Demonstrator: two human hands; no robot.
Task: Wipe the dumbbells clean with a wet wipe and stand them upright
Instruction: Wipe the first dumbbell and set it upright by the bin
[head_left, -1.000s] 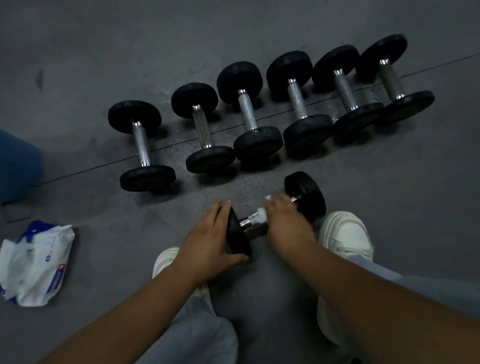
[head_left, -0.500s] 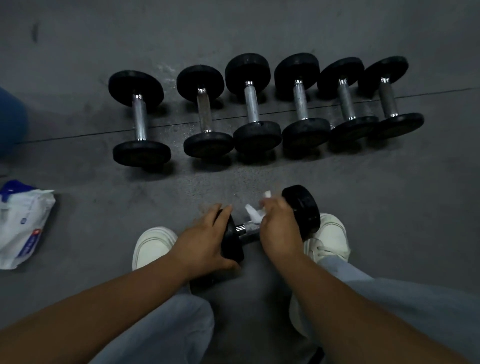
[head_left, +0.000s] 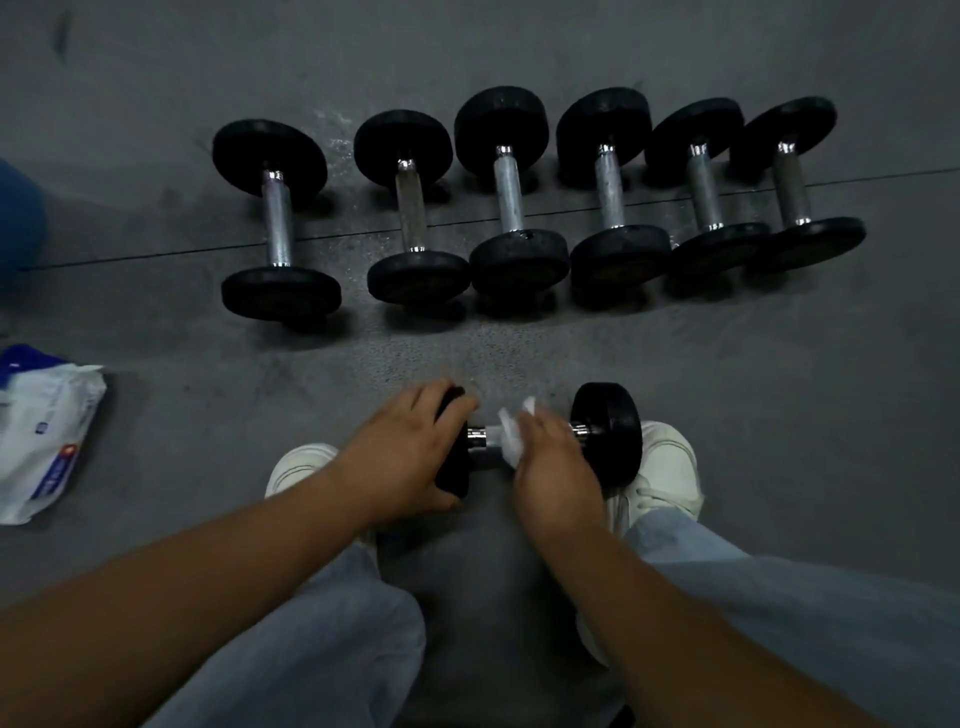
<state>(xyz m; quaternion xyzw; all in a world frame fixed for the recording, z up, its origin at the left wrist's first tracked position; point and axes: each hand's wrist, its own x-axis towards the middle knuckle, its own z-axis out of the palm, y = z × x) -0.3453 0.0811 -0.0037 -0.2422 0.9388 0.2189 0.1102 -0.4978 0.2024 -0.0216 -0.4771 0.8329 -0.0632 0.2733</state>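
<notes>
Wiping dumbbell (head_left: 608, 431) handle (head_left: 477, 437): your right hand (head_left: 558, 470) clasps the wet wipe (head_left: 511, 441) round it; left hand (head_left: 405, 452) grips the end plate (head_left: 453, 475). Rotate fully.

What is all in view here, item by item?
floor: grey, with a seam
row dumbbells: six, black with silver handles, lying side by side, far side
near dumbbell: one, black, lying crosswise, near side
wipe: one, white, on the near dumbbell's handle
pack: one, white and blue, at left
blue shape: one, left edge, cannot tell what
shoes: two, white
trousers: pale blue-grey
left hand: grips the near dumbbell's left head
right hand: holds the wipe
</notes>
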